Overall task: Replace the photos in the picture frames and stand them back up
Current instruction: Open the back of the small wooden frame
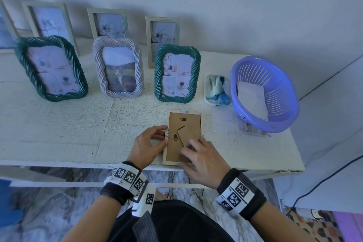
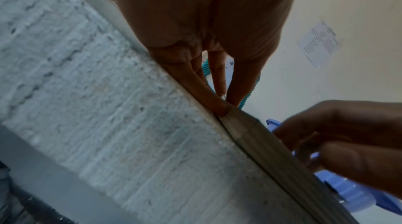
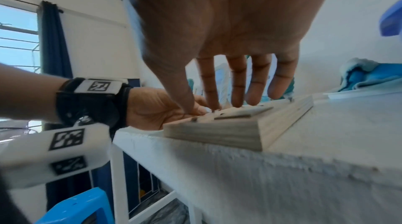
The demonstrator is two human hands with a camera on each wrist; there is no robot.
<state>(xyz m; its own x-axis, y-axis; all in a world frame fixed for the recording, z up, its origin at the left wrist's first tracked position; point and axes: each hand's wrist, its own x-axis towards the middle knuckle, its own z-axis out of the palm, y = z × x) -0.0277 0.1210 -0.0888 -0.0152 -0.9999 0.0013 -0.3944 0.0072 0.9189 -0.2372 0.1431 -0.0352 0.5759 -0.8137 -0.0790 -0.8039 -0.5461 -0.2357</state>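
Note:
A light wooden picture frame (image 1: 185, 122) lies face down near the table's front edge, its brown back board and folding stand (image 1: 186, 135) facing up. My left hand (image 1: 166, 136) is at the frame's left rim, thumb and forefinger pinching a small metal tab (image 1: 167, 134) there. My right hand (image 1: 189, 146) lies on the lower part of the back board, its straight fingers (image 3: 237, 90) pressing down on the board. In the left wrist view the left fingertips (image 2: 226, 100) meet at the frame's edge (image 2: 282, 159). The photo side is hidden.
Three rope-pattern frames (image 1: 176, 73) and several plain frames (image 1: 162, 39) stand along the back. A purple basket (image 1: 282, 120) holding white paper sits at the right, with a small tray (image 1: 206, 92) of blue cloth beside it. The table edge (image 1: 216, 167) runs just under my wrists.

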